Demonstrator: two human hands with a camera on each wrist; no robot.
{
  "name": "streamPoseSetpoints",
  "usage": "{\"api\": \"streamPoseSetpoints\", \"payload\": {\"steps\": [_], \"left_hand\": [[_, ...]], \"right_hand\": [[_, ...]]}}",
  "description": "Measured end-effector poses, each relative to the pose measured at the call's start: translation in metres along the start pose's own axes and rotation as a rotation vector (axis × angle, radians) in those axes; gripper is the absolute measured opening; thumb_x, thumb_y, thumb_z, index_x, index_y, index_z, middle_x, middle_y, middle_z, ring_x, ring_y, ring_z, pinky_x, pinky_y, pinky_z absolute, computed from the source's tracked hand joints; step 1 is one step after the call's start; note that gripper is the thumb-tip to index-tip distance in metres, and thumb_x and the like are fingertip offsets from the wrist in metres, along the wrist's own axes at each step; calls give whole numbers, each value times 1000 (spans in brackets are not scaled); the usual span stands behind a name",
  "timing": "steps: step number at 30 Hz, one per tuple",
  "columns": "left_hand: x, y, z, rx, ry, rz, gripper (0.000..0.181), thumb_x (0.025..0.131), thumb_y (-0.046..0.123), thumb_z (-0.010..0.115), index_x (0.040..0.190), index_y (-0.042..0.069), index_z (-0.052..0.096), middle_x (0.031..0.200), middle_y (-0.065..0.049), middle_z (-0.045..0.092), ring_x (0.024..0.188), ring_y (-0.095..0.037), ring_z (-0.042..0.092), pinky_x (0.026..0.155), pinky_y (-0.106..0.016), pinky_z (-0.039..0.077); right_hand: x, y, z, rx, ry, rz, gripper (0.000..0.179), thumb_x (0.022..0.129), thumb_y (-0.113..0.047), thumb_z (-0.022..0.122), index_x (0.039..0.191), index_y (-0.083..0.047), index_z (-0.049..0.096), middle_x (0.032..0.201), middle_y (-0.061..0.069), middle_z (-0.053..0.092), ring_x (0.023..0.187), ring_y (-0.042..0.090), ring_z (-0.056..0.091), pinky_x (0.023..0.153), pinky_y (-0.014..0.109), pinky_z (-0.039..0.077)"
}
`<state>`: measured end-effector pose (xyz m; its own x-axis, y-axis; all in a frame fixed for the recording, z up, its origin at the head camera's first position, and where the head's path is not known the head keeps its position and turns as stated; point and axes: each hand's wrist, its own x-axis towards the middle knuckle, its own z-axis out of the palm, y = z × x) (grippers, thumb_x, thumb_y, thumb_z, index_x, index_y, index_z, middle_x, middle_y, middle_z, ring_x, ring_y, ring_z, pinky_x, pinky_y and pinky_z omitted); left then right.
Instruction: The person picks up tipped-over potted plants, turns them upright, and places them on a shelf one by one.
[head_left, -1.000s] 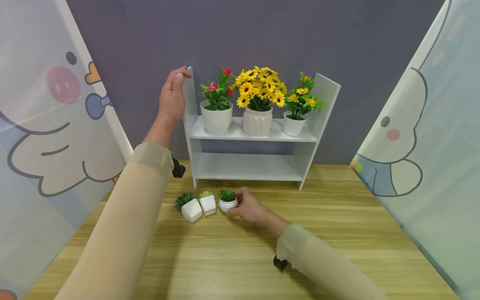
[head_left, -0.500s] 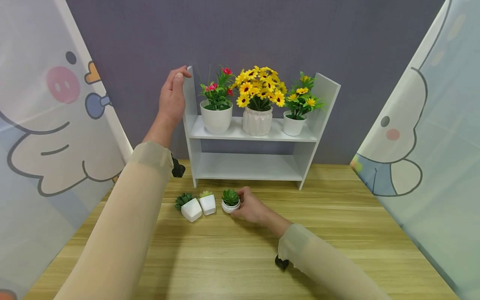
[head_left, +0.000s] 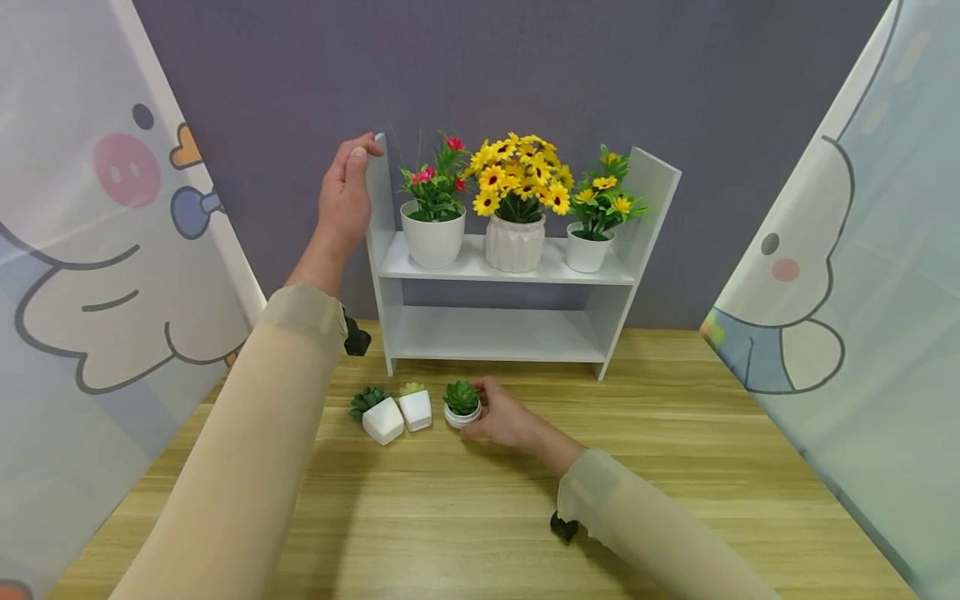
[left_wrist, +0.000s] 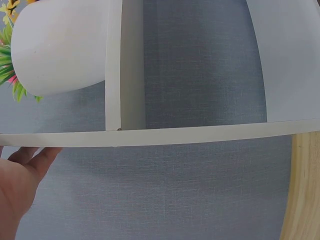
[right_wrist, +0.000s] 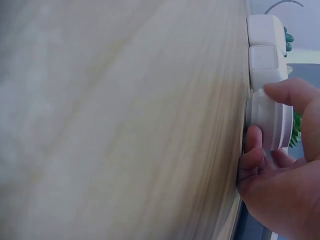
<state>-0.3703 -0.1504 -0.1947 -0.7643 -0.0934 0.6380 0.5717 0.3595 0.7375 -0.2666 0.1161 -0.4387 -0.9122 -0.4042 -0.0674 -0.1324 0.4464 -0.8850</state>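
Observation:
My right hand (head_left: 504,414) holds a small green succulent (head_left: 461,397) in a round white ribbed pot, its thumb and fingers at opposite sides of the pot. The right wrist view has this pot (right_wrist: 269,120) upright at the tabletop, with the fingertips low on its wall. Left of it, two succulents in square white pots lie tipped over: a pale one (head_left: 416,409) and a dark green one (head_left: 383,420). Up at the top of the white shelf's left side panel, my left hand (head_left: 346,192) touches the panel (left_wrist: 200,135) with its fingers, which partly pass out of sight behind it.
On the upper board of the white shelf (head_left: 506,278) stand a pink-flowered plant (head_left: 433,237), a yellow sunflower pot (head_left: 514,243) and a smaller yellow-flowered plant (head_left: 589,250). A bare lower board (head_left: 495,333) sits beneath. Cartoon-printed curtains (head_left: 787,275) flank the wooden table (head_left: 712,433).
The round-potted succulent has shifted slightly right and tipped its leaves toward the camera, the right hand moving with it. My left hand has stayed at the shelf panel.

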Motion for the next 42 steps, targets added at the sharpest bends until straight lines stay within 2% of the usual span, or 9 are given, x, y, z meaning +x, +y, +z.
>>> {"api": "streamPoseSetpoints", "payload": {"steps": [7, 15, 21, 28, 35, 42], "left_hand": [[0, -1, 0, 2, 2, 3, 38, 120, 44, 31, 132, 22, 61, 175, 12, 43, 165, -6, 31, 136, -31, 23], [0, 0, 0, 5, 0, -2, 39, 120, 44, 31, 133, 22, 60, 175, 12, 43, 165, -6, 30, 136, -32, 23], [0, 0, -1, -1, 6, 5, 38, 120, 43, 32, 132, 21, 61, 174, 11, 44, 165, -6, 32, 135, -31, 24], [0, 0, 0, -1, 8, 7, 38, 120, 42, 32, 132, 21, 61, 174, 10, 45, 165, -6, 32, 135, -31, 24], [0, -1, 0, 6, 0, 0, 38, 120, 44, 32, 133, 22, 61, 175, 12, 44, 165, -6, 31, 136, -32, 24], [1, -2, 0, 2, 1, 10, 38, 120, 43, 32, 132, 22, 61, 174, 11, 44, 165, -6, 32, 135, -31, 25]], "right_hand": [[-1, 2, -3, 12, -11, -30, 77, 93, -8, 85, 158, 5, 46, 148, 23, 63, 133, 35, 64, 113, 47, 55], [-1, 3, -4, 45, 11, -27, 67, 90, -10, 90, 144, 5, 53, 138, 21, 65, 126, 31, 65, 110, 47, 57], [-2, 2, -3, 19, 37, -23, 64, 88, -12, 92, 138, 4, 55, 131, 19, 67, 118, 26, 66, 105, 43, 58], [-2, 5, -5, 55, 57, -9, 66, 88, -13, 93, 139, 3, 53, 130, 19, 68, 116, 27, 67, 100, 38, 60], [-4, 6, -20, 101, 133, 4, 64, 90, -10, 91, 140, 3, 54, 129, 21, 67, 109, 28, 71, 84, 30, 61], [-5, 10, -47, 52, 240, -3, 67, 93, -12, 88, 148, 5, 56, 135, 23, 67, 107, 24, 70, 79, 26, 58]]}}
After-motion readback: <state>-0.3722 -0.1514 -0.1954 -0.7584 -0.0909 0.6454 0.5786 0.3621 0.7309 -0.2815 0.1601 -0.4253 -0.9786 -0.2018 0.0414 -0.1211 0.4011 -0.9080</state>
